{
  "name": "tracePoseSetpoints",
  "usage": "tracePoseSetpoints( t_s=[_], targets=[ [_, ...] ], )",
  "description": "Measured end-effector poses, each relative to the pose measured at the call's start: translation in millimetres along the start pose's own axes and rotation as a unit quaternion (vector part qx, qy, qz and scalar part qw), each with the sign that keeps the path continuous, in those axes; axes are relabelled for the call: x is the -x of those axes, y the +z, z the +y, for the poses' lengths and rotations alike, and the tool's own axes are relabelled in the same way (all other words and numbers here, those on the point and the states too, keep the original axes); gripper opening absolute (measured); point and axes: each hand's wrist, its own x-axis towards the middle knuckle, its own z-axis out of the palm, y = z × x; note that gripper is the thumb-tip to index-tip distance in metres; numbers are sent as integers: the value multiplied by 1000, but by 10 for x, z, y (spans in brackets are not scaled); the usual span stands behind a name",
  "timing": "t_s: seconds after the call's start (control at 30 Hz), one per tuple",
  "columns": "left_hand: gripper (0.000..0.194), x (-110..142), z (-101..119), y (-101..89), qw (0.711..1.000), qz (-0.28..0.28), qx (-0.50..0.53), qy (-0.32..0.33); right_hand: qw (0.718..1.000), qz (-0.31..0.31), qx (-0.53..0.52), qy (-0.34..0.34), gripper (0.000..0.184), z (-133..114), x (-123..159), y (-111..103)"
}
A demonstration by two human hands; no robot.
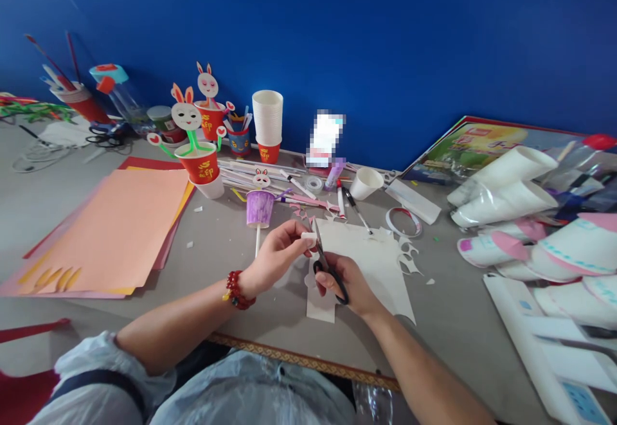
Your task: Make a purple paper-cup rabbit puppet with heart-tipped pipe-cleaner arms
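My left hand [284,246] pinches a small piece of white paper [309,237] between thumb and fingers. Black-handled scissors [322,262] sit in my right hand [351,283], their blades pointing up beside that piece. Whether the blades touch the paper I cannot tell. Under and right of my hands lies a large white sheet [373,271] with cut edges, and a smaller white paper strip [321,309] is below my right hand. Just beyond my left hand stands a purple-coloured paper cup [259,209] with a small rabbit face [261,179] and a white stick below it.
Stacked coloured paper [110,226] covers the left side. Red cups with rabbit figures [200,162], a tall stack of white cups [267,119], pens and a tape roll [403,222] stand or lie behind. White cups [511,200] and a power strip [540,348] are at right.
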Motion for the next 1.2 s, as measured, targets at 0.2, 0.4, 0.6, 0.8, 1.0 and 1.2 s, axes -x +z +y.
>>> tracePoseSetpoints(
  t_s=[0.2, 0.4, 0.6, 0.8, 1.0, 1.2],
  targets=[
    [24, 1, -6, -3, 1000, 2, -5, 2, 1000, 3, 2, 0, 56, -24, 1, 2],
    [22, 6, -16, -8, 1000, 0, -3, 1, 1000, 7, -2, 6, 55, -37, 1, 11],
    [24, -4, -2, -6, 1000, 1, -3, 0, 1000, 11, 9, 9, 55, -58, 7, 12],
    [22, -4, 5, -7, 1000, -1, 3, 0, 1000, 20, 2, 15, 54, -68, 11, 13],
    [20, 1, 14, -13, 1000, -5, -1, -2, 999, 23, -6, 23, 55, -112, 8, 17],
    [19, 1, 12, -28, 1000, -14, 2, 1, 1000, 24, 8, 15, 54, -97, 13, -4]
  ],
)
